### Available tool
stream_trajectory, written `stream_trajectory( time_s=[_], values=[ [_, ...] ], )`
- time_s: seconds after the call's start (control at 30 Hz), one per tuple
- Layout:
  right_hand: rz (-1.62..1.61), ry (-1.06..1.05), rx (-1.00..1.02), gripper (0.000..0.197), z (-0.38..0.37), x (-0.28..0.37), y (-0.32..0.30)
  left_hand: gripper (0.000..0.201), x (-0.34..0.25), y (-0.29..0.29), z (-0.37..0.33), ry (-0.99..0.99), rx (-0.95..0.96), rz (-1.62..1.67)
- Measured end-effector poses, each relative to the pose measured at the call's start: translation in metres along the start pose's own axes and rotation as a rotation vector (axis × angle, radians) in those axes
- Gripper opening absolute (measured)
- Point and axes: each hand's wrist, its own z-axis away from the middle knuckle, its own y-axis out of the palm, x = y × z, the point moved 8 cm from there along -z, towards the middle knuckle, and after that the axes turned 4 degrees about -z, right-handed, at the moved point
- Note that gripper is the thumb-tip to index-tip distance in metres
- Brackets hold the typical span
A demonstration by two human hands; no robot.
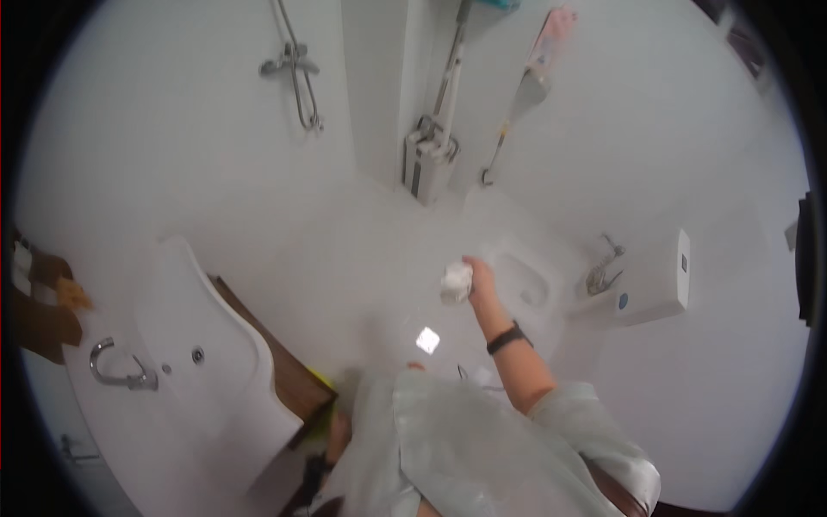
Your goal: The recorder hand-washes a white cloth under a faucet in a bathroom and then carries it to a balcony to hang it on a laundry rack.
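Observation:
My right hand reaches out over the floor, wearing a dark wristband. Its fingers are closed around a crumpled white wad, which looks like paper or cloth; I cannot tell which. The squat toilet lies just to the right of that hand, set in the floor. Low at the left, beside the washbasin cabinet, my left hand shows only in part and blurred. Its fingers are hidden, and a dark object is close to it.
A white washbasin with a chrome faucet stands on the left. A white cistern is on the right wall. Mop gear with a bucket stands in the far corner, near a long-handled brush. A bright square shows on the floor.

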Motion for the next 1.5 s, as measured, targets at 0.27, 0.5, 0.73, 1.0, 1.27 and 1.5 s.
stream_trajectory(
  time_s=[0.27,0.5,0.73,1.0,1.27,1.5],
  values=[
    [-0.186,-0.053,-0.032,0.021,-0.008,0.035,0.061,0.043,-0.289,-0.042,-0.097,-0.076,0.283,0.62],
    [0.16,-0.235,0.053,0.02,0.018,-0.02,0.152,0.055,-0.434,-0.021,-0.086,0.02,0.616,1.001],
    [0.483,-0.299,0.556,0.02,0.071,-0.003,0.2,0.036,-0.425,-0.02,-0.096,0.096,0.439,1.104],
    [0.424,-0.307,0.82,0.022,0.23,0.07,-0.054,0.026,-0.362,0.116,0.164,0.121,0.088,1.036],
    [0.497,-0.798,1.162,0.033,0.281,0.074,0.188,0.021,-0.359,-0.029,0.075,0.414,-0.121,1.265],
    [0.944,-1.226,1.298,0.029,0.242,0.053,0.307,0.02,-0.387,-0.106,-0.028,0.34,-0.235,1.328]
  ],
)
